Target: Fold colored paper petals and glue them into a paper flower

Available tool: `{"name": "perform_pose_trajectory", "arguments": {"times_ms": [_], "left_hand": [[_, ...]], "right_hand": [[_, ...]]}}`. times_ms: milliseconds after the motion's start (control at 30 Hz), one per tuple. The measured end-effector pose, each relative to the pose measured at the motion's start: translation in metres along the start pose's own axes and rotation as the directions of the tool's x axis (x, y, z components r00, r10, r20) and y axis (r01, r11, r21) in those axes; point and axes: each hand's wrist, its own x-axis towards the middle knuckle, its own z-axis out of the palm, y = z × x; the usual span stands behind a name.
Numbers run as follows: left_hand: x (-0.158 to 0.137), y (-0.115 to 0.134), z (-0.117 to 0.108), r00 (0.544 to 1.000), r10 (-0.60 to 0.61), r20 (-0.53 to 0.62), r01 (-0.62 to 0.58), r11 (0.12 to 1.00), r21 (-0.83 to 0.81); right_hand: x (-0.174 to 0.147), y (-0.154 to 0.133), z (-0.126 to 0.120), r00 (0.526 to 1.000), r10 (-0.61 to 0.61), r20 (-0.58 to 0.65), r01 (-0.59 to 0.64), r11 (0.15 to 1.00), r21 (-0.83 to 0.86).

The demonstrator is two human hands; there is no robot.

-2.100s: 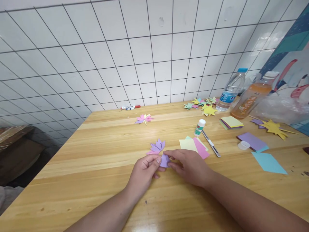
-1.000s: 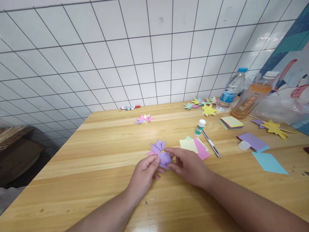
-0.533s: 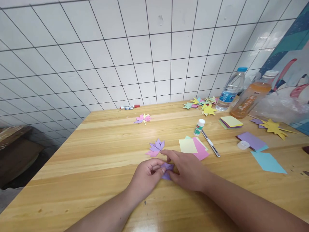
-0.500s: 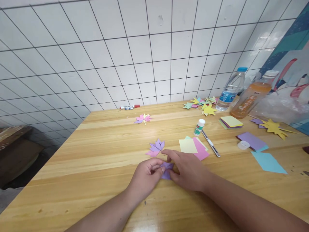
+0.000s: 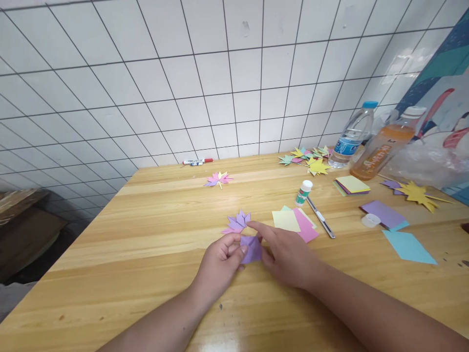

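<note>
A: Where is the purple paper (image 5: 251,252) at this moment?
B: It is in the grip of the left hand (image 5: 220,256), whose thumb lies on its face and whose fingers are behind, closed on it.
A: And the right hand (image 5: 289,254)?
B: It is at the right edge of the paper, with the fingers half bent and the index finger stretched forward. Whether it pinches the paper, I cannot tell.
A: What is around the grip?
B: Just beyond it lies a purple and pink paper leaf (image 5: 238,222). To the right, farther from the person, are the loose sheets (image 5: 308,230), the glue stick (image 5: 304,193), which is upright, and the cutter (image 5: 321,218).
</note>
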Motion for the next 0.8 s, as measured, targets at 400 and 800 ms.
{"name": "perform_pose_trajectory", "arguments": {"times_ms": [400,800], "left_hand": [[-0.0006,0.0005,0.0006,0.999,0.009,0.044,-0.009,1.0,-0.009],[-0.0032,-0.001,0.0045,0.994,0.044,0.103,-0.046,0.999,0.018]], "right_hand": [[0.001,-0.0031,-0.0033,0.991,-0.078,0.112,0.079,0.997,-0.01],[-0.0001,-0.0081,-0.0077,0.997,-0.063,0.054,0.064,0.998,-0.019]]}}
